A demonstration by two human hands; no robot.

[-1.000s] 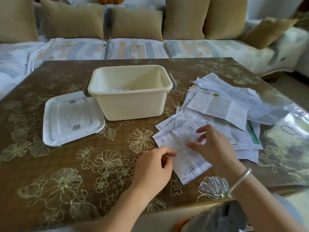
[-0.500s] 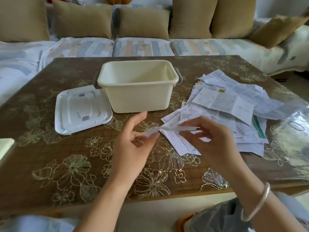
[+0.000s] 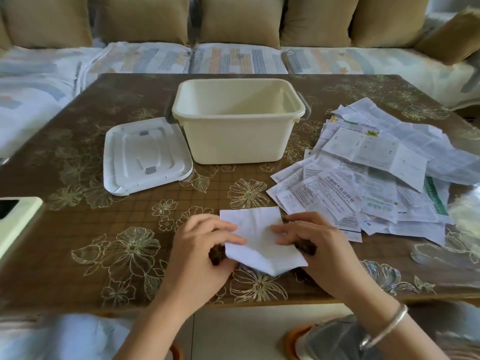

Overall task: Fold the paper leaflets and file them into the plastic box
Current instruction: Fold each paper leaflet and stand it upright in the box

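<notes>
A white paper leaflet (image 3: 259, 237) lies at the table's near edge, blank side up and partly folded. My left hand (image 3: 205, 245) grips its left side with curled fingers, and my right hand (image 3: 314, 242) grips its right side the same way. Behind them stands the cream plastic box (image 3: 233, 144), open, its inside looking bare as far as I can see in. A loose pile of printed leaflets (image 3: 368, 178) spreads over the right of the table.
The box's white lid (image 3: 145, 154) lies flat to the left of the box. A pale phone-like slab (image 3: 15, 224) sits at the left table edge. A sofa with tan cushions (image 3: 241, 19) runs behind the brown flowered table (image 3: 85, 229).
Both hands lifted one leaflet off the pile, brought it left to the near edge and laid it down blank side up. The camera view shifted right and down.
</notes>
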